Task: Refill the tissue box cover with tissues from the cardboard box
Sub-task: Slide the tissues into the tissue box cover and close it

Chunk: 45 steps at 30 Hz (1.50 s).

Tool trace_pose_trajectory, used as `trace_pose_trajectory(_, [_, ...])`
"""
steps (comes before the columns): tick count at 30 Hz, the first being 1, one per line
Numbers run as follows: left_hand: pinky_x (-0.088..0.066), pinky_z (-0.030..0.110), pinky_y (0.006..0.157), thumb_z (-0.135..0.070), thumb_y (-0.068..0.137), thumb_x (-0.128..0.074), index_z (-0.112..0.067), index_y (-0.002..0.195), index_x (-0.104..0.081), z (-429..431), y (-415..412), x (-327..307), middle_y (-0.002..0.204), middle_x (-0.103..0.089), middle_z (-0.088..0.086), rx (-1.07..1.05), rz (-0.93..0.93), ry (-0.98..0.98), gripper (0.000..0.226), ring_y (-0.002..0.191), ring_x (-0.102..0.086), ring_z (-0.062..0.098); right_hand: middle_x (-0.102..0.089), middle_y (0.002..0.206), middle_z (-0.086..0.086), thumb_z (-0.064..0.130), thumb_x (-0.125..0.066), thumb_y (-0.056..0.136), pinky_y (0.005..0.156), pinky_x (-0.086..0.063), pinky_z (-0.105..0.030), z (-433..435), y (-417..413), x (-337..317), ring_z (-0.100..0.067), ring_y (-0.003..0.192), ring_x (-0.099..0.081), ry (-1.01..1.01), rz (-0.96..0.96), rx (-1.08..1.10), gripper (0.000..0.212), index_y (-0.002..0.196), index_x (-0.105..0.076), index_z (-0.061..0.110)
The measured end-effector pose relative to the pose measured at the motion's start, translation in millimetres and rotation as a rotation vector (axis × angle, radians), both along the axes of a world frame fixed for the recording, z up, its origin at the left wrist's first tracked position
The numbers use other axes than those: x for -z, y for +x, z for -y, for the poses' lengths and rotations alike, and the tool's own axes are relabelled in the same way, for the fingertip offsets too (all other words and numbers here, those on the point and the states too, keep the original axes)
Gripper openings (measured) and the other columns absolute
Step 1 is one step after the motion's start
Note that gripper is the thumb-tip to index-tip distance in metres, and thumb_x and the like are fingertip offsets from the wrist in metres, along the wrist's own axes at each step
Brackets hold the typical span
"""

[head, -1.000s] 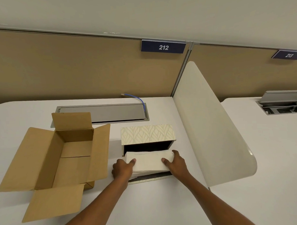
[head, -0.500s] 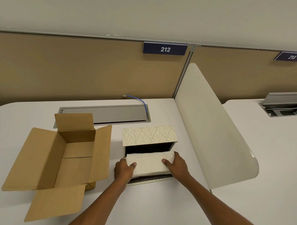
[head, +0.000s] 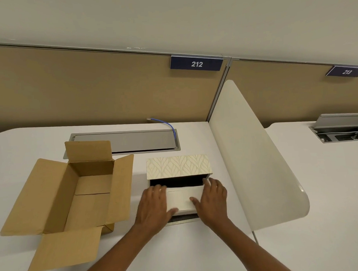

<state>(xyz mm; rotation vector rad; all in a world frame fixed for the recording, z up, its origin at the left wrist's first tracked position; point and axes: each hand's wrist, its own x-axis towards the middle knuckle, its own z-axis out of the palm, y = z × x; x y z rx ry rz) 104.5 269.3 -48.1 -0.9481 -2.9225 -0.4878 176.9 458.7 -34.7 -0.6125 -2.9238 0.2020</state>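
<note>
A cream leaf-patterned tissue box cover [head: 178, 166] lies on its side on the white desk, its dark open underside facing me. A white stack of tissues [head: 181, 199] sits partly inside that opening. My left hand [head: 154, 207] grips the stack's left end, thumb on its front edge. My right hand [head: 213, 201] grips the right end, fingers reaching to the cover's rim. The brown cardboard box [head: 79, 197] stands open to the left, flaps spread, with nothing visible inside.
A cream curved divider panel [head: 254, 157] rises just right of the cover. Behind lie a closed grey cable tray [head: 125, 141] and a blue cable [head: 166, 124]. Tan partition walls carry signs 212 and 213. A second desk with an open cable tray [head: 340, 132] is at right.
Both hands have slid forward along the tissue stack, pushing it deeper into the cover's opening. The cardboard box has not moved.
</note>
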Motion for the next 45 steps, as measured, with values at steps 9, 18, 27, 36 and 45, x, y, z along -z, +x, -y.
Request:
trace_pose_trajectory(9, [-0.027, 0.049, 0.111, -0.072, 0.066, -0.063, -0.005, 0.148, -0.01, -21.9, -30.5, -3.2, 0.147, -0.034, 0.018, 0.33, 0.043, -0.509, 0.119, 0.128, -0.038, 0.036, -0.045, 0.145, -0.02, 0.062, -0.072, 0.068, 0.105, -0.034, -0.051, 21.1, -1.7, 10.4, -0.04, 0.134, -0.04, 0.212, 0.265, -0.476, 0.096, 0.142, -0.043, 0.01])
trace_pose_trajectory(18, [-0.04, 0.044, 0.096, -0.05, 0.067, -0.073, -0.005, 0.145, -0.019, -23.4, -35.6, -5.6, 0.134, -0.047, 0.016, 0.336, 0.051, -0.58, 0.105, 0.113, -0.05, 0.032, -0.053, 0.137, -0.02, 0.04, -0.083, 0.064, 0.101, -0.04, -0.049, 10.4, -6.6, 17.0, -0.038, 0.128, -0.047, 0.265, 0.371, -0.488, 0.086, 0.137, -0.05, 0.008])
trace_pose_trajectory(27, [-0.036, 0.045, 0.102, -0.061, 0.064, -0.073, -0.004, 0.146, -0.017, -20.2, -34.8, -7.6, 0.139, -0.043, 0.015, 0.331, 0.022, -0.56, 0.115, 0.119, -0.045, 0.033, -0.055, 0.135, -0.019, 0.051, -0.083, 0.062, 0.098, -0.044, -0.047, 9.3, -7.8, 15.7, -0.037, 0.126, -0.05, 0.263, 0.376, -0.493, 0.091, 0.135, -0.05, 0.008])
trace_pose_trajectory(36, [-0.051, 0.045, 0.086, -0.061, 0.074, -0.068, -0.003, 0.123, -0.056, -9.6, -17.9, -21.3, 0.111, -0.064, 0.016, 0.297, -0.206, -0.183, 0.076, 0.098, -0.059, 0.031, -0.045, 0.141, -0.021, 0.048, -0.076, 0.073, 0.099, -0.04, -0.051, -10.3, -8.4, -9.1, -0.041, 0.129, -0.04, 0.121, 0.08, -0.485, 0.081, 0.136, -0.041, 0.013])
trace_pose_trajectory(45, [-0.012, 0.054, 0.114, -0.057, 0.063, -0.079, 0.002, 0.146, -0.024, -13.3, -35.7, -24.6, 0.153, -0.025, 0.029, 0.081, -0.152, -0.362, 0.116, 0.14, -0.017, 0.05, -0.032, 0.151, -0.025, 0.05, -0.087, 0.057, 0.098, -0.037, -0.056, -35.5, -28.3, -19.8, -0.047, 0.135, -0.032, 0.21, 0.28, -0.361, 0.112, 0.145, -0.032, 0.01])
